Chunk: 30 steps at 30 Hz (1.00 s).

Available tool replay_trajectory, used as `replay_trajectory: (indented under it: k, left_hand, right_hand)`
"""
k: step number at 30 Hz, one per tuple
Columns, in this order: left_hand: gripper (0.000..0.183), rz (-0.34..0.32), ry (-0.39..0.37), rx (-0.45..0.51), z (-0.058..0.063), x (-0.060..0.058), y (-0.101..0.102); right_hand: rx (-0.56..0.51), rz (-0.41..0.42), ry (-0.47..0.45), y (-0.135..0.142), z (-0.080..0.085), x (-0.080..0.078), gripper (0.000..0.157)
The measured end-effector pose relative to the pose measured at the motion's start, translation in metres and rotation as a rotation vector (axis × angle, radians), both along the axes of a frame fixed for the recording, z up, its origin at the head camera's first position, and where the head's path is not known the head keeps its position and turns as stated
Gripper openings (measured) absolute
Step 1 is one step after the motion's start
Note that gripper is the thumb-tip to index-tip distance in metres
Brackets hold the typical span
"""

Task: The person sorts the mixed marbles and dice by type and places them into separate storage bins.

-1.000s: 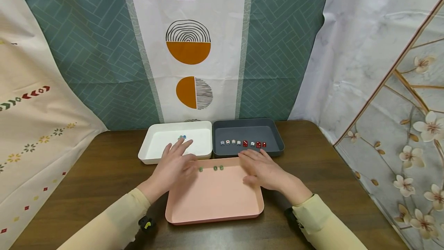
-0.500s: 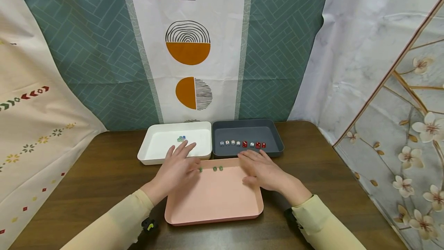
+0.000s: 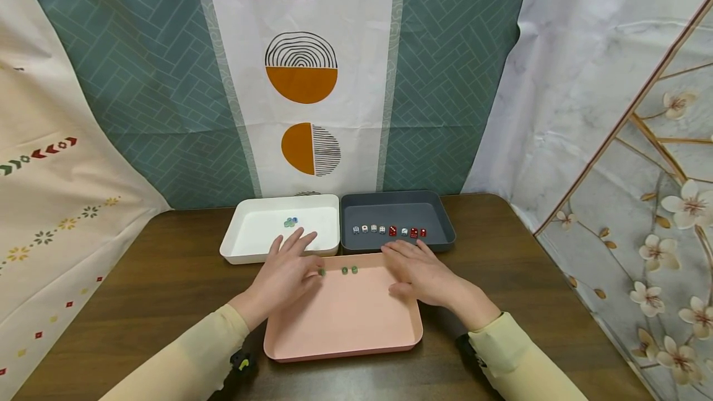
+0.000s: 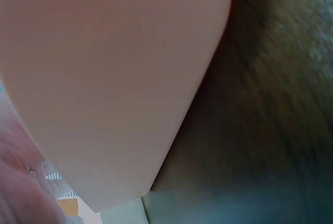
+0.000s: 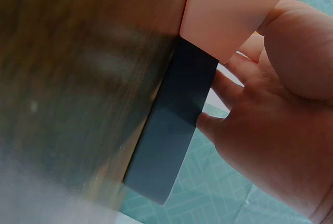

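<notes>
My left hand [image 3: 284, 274] hovers over the far left corner of the pink tray [image 3: 345, 327], fingers spread loosely toward the white tray [image 3: 245, 237]. Nothing shows in its grasp. Close to its thumb and forefinger lies a green bead [image 3: 322, 272], partly hidden. Two more green beads [image 3: 345, 270] sit to the right, along the tray's far side. In the white tray, several small green and blue beads [image 3: 290, 222] form a cluster beyond the left fingertips. My right hand [image 3: 423, 271] is over the pink tray's far right corner, fingers extended to the near rim of the dark tray [image 3: 398, 203], holding nothing visible.
Several white and red dice [image 3: 393, 231] stand in a row inside the dark tray. Both back trays adjoin the pink one on a brown wooden table [image 3: 184, 277]. A patterned cloth [image 3: 457, 79] hangs behind the table.
My left hand has drawn back slightly from the white tray, toward me and to the right, uncovering the bead cluster there. My right hand has stayed in place.
</notes>
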<state>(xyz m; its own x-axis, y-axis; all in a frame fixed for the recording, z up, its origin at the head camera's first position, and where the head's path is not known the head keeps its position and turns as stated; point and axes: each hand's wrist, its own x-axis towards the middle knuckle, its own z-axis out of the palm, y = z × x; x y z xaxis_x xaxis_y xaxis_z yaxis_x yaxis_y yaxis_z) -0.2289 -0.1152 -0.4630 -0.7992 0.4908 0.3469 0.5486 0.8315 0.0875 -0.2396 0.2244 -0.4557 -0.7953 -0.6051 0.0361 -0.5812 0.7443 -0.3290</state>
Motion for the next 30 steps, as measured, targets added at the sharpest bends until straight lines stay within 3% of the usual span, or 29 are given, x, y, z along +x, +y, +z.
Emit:
replay_trajectory:
  k: [30]
  left_hand:
    - [0.014, 0.043, -0.071, -0.041, -0.0076, 0.001, 0.001]
  right_hand:
    - [-0.007, 0.0, 0.0, 0.0002, 0.0003, 0.0004, 0.081]
